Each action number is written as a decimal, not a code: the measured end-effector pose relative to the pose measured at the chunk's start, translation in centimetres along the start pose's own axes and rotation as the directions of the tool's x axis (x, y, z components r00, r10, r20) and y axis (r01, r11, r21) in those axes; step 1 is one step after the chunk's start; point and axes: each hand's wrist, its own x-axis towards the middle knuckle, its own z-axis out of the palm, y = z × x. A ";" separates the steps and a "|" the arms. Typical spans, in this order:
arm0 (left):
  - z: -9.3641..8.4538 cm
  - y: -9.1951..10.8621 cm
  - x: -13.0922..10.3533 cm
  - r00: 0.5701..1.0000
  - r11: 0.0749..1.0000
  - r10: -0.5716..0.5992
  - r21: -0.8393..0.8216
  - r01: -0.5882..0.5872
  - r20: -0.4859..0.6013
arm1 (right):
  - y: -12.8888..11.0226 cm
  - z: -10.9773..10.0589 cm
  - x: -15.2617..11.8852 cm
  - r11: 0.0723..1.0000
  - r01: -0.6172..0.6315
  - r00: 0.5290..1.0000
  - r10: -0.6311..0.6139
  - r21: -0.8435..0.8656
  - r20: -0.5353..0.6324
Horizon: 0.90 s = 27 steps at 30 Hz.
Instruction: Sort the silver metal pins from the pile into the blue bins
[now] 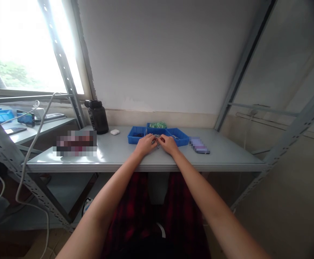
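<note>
My left hand (145, 144) and my right hand (169, 144) meet in front of the blue bins, near the middle of the tabletop. Small shiny metal parts (158, 146) show between the fingertips; they look like screws, but are too small to name surely. Both hands have curled fingers closed on these parts. Behind them, the left blue bin (130, 139) has dark small pieces in it. Green pieces (158, 125) fill the back bin, and the right blue bin (183, 141) contains thin metal pieces. My hands partly hide the middle compartment, where more metal shows.
On the grey table (113, 153) stand a dark bottle (100, 118) and a white earbud case (115, 132). A phone (199, 145) lies right of the bins; a blurred-out item (75, 143) lies left. Metal shelf posts (61, 54) flank the table. A white cable (24, 165) hangs left.
</note>
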 end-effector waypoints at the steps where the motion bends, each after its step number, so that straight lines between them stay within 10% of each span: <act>1: 0.0 0.0 0.0 1.000 1.000 0.007 0.000 -0.007 -0.002 | 0.1 0.0 0.0 1.000 -0.009 1.000 0.009 0.003 -0.008; 27: -0.2 0.1 0.0 1.000 1.000 -0.028 -0.004 0.028 -0.009 | 0.0 -0.1 -0.1 0.996 0.056 0.994 -0.061 0.063 0.095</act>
